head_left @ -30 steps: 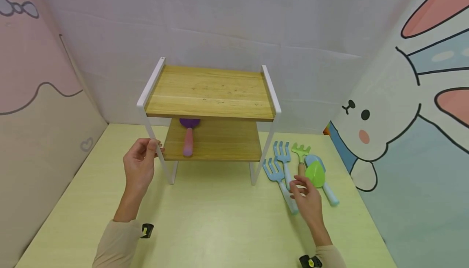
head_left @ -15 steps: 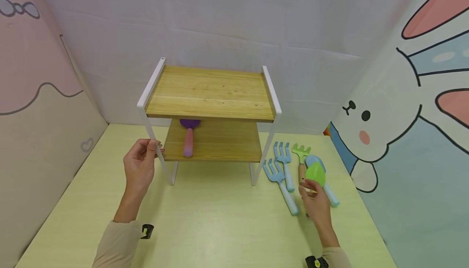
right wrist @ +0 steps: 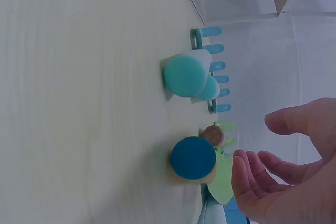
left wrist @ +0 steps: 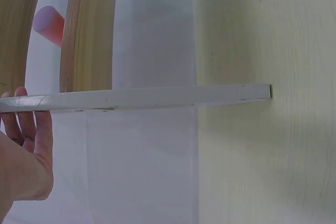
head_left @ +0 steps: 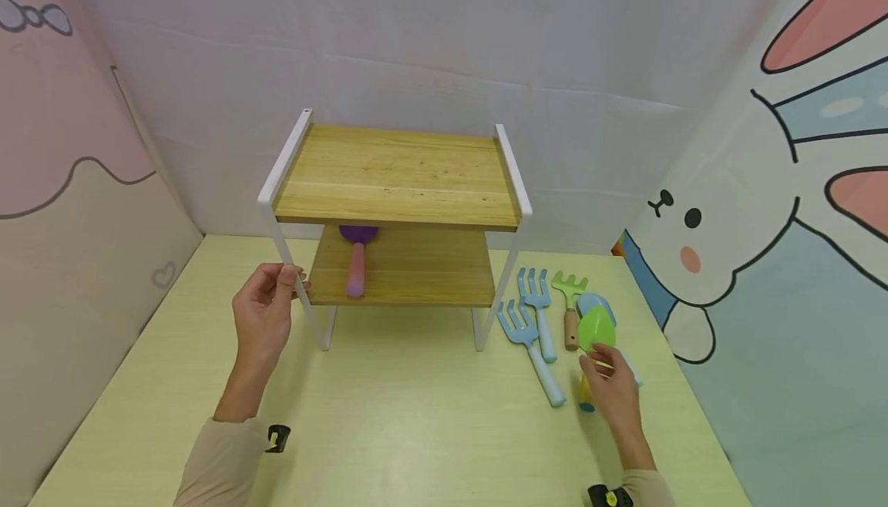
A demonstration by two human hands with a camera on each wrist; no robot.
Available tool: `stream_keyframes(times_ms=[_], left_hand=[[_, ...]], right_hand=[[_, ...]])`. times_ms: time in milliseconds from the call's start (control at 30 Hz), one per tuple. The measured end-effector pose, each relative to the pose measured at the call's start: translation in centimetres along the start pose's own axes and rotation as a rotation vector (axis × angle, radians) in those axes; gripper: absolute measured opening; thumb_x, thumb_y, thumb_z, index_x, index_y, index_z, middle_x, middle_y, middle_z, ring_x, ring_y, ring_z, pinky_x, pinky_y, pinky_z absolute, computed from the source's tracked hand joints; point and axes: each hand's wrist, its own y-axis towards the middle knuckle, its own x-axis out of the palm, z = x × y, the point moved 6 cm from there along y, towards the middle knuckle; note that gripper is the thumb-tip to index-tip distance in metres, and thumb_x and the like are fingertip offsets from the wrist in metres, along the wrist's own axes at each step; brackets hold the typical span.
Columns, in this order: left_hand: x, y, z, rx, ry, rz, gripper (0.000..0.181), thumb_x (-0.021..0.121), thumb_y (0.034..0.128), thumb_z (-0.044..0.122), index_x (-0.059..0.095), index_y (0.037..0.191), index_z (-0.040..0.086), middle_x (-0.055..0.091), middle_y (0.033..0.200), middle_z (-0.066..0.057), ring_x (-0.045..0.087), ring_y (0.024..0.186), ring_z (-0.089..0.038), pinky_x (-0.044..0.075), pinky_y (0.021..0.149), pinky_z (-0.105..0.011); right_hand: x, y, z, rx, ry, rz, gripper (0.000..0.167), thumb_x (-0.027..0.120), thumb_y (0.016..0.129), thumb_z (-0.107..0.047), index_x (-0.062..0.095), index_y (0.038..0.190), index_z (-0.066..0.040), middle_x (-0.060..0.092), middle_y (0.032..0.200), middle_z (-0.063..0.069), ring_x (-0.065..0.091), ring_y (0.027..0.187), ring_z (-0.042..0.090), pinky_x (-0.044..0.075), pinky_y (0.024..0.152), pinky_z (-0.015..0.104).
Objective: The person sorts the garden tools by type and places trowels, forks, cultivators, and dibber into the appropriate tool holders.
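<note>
My left hand [head_left: 260,318] grips the left white leg [left wrist: 157,97] of a two-tier wooden shelf [head_left: 395,176]; in the left wrist view its fingers lie behind that leg. Over on the right, my right hand [head_left: 613,387] is above the yellow handle of a green toy trowel [head_left: 597,327], partly covering it. Thumb and fingers stand apart with nothing between them in the right wrist view, where the handle's dark blue end [right wrist: 193,158] faces the camera. On the lower tier lies a purple-headed trowel with a pink handle [head_left: 356,270]; its head is partly hidden by the upper tier.
Right of the shelf lie two light blue toy forks [head_left: 543,372], a green rake with a brown handle [head_left: 570,328] and a light blue trowel [head_left: 597,303] partly under the green one. A white sheet [head_left: 430,45] hangs behind; a rabbit-printed panel [head_left: 777,276] borders the right.
My right hand has moved right and slightly toward the person, from over the fork handles to the green trowel's handle. My left hand and the shelf stay put.
</note>
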Motion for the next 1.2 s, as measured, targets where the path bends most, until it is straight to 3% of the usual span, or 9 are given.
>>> stream_keyframes(times_ms=[133, 400, 533, 633, 733, 833, 1067, 1200], left_hand=[[0.0, 0.0, 0.0, -0.001, -0.004, -0.004, 0.022, 0.059, 0.1039, 0.003, 0.061, 0.099, -0.018, 0.07, 0.083, -0.012, 0.071, 0.072, -0.012, 0.061, 0.076, -0.021], [0.1, 0.0, 0.0, -0.005, -0.012, -0.014, 0.023, 0.058, 0.1041, 0.003, 0.06, 0.1, -0.019, 0.07, 0.083, -0.004, 0.071, 0.073, -0.013, 0.061, 0.077, -0.021], [0.1, 0.0, 0.0, -0.008, -0.011, -0.013, 0.022, 0.058, 0.1042, 0.003, 0.06, 0.1, -0.019, 0.07, 0.084, -0.004, 0.071, 0.073, -0.013, 0.061, 0.077, -0.021], [0.0, 0.0, 0.0, -0.008, -0.007, -0.01, 0.022, 0.058, 0.104, 0.003, 0.061, 0.1, -0.018, 0.07, 0.085, -0.008, 0.071, 0.073, -0.013, 0.061, 0.077, -0.02], [0.0, 0.0, 0.0, -0.009, -0.016, -0.008, 0.022, 0.058, 0.1039, 0.003, 0.061, 0.1, -0.018, 0.07, 0.084, -0.01, 0.071, 0.073, -0.013, 0.061, 0.077, -0.021], [0.1, 0.0, 0.0, -0.003, -0.029, -0.012, 0.022, 0.058, 0.1038, 0.002, 0.06, 0.1, -0.019, 0.07, 0.084, -0.01, 0.072, 0.073, -0.013, 0.061, 0.077, -0.022], [0.1, 0.0, 0.1, 0.003, -0.041, -0.015, 0.021, 0.058, 0.1036, 0.001, 0.06, 0.1, -0.02, 0.07, 0.084, -0.011, 0.072, 0.074, -0.014, 0.061, 0.078, -0.022], [0.1, 0.0, 0.0, 0.002, -0.039, -0.015, 0.021, 0.058, 0.1035, 0.001, 0.06, 0.1, -0.02, 0.069, 0.085, -0.013, 0.072, 0.074, -0.014, 0.061, 0.078, -0.022]], right_hand=[[-0.3, 0.0, 0.6, 0.043, -0.023, -0.028, 0.051, 0.06, 0.105, -0.024, 0.045, 0.146, 0.004, 0.056, 0.137, 0.027, 0.058, 0.121, 0.038, 0.041, 0.079, 0.003], [-0.5, -0.2, 1.5, 0.096, -0.039, -0.053, 0.053, 0.059, 0.105, -0.02, 0.04, 0.147, 0.006, 0.052, 0.139, 0.029, 0.056, 0.124, 0.041, 0.041, 0.076, 0.005], [-0.3, -0.3, 1.9, 0.122, -0.048, -0.076, 0.056, 0.059, 0.104, -0.018, 0.037, 0.149, 0.008, 0.049, 0.142, 0.031, 0.054, 0.127, 0.043, 0.05, 0.092, 0.024], [-0.1, -0.2, 2.3, 0.131, -0.061, -0.09, 0.056, 0.059, 0.104, -0.016, 0.036, 0.149, 0.009, 0.048, 0.143, 0.032, 0.053, 0.128, 0.044, 0.049, 0.103, 0.045], [0.1, -0.1, 2.9, 0.13, -0.069, -0.093, 0.056, 0.06, 0.102, -0.013, 0.036, 0.147, 0.01, 0.048, 0.141, 0.033, 0.054, 0.126, 0.046, 0.048, 0.104, 0.05], [0.2, 0.0, 3.3, 0.135, -0.072, -0.093, 0.056, 0.06, 0.102, -0.012, 0.036, 0.146, 0.012, 0.048, 0.139, 0.034, 0.055, 0.124, 0.046, 0.05, 0.102, 0.049], [0.3, 0.0, 3.6, 0.106, -0.103, -0.103, 0.056, 0.066, 0.1, -0.016, 0.042, 0.141, 0.013, 0.053, 0.132, 0.035, 0.059, 0.114, 0.044, 0.052, 0.077, 0.024], [0.4, -0.1, 3.7, 0.106, -0.104, -0.114, 0.058, 0.069, 0.098, -0.019, 0.045, 0.139, 0.014, 0.054, 0.13, 0.034, 0.06, 0.11, 0.041, 0.05, 0.07, 0.02]])
